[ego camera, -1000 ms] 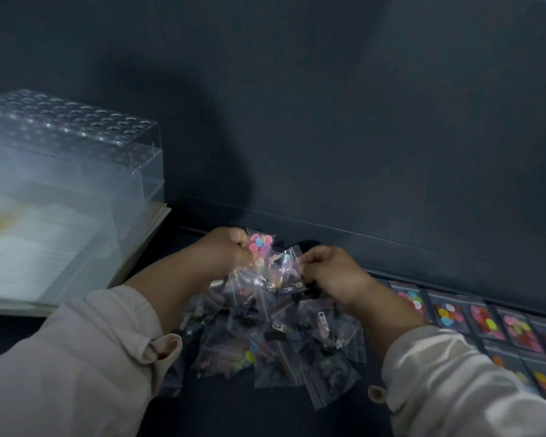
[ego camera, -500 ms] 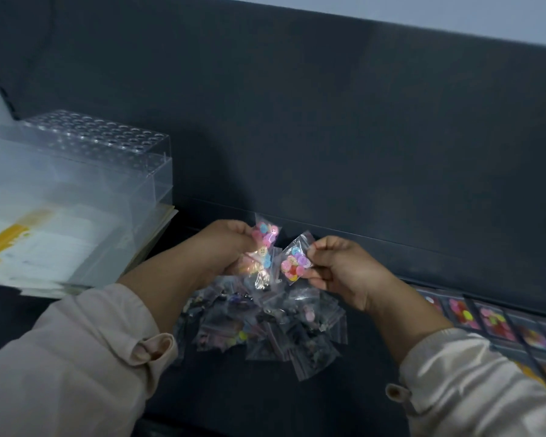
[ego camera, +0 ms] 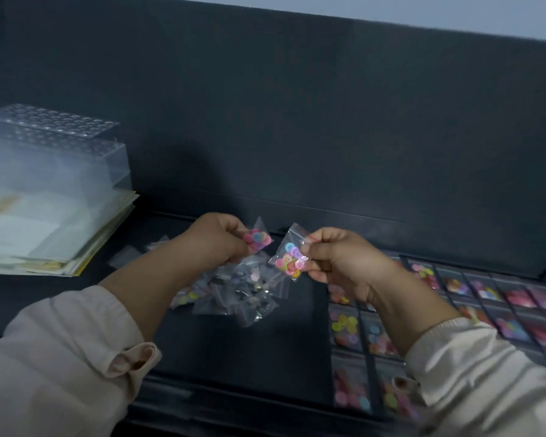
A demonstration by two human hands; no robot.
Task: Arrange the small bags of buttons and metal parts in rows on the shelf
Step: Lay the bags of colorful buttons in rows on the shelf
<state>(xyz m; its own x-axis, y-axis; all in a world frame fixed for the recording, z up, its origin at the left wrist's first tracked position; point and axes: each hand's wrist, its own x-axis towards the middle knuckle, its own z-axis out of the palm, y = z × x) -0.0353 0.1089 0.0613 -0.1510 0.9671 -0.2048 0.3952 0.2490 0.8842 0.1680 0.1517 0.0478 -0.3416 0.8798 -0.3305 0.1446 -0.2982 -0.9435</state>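
1 small bag of coloured buttons [ego camera: 258, 237] is pinched in the left hand [ego camera: 215, 241], with the fingers curled round its lower left part. A 2nd bag of buttons [ego camera: 290, 258] is pinched at its right edge between the thumb and fingers of the right hand [ego camera: 338, 263]. Both bags are held up above the dark shelf [ego camera: 249, 351]. They are near each other but apart, with a narrow gap seen between them.

Beneath the hands, a loose pile of small clear bags [ego camera: 234, 291] is spread on the shelf, between the 2 forearms. Buttons are seen in some of them and dark or metallic pieces in others, but the blur prevents finer detail from being told.

To the right of the pile, rows of button bags [ego camera: 486, 291] are laid flat side by side on the shelf. Part of them is hidden by the right forearm and its pale sleeve [ego camera: 486, 383].

At the far left, a clear plastic box [ego camera: 51, 159] is set on a stack of papers [ego camera: 60, 247]. The shelf is backed by a dark panel [ego camera: 297, 121].
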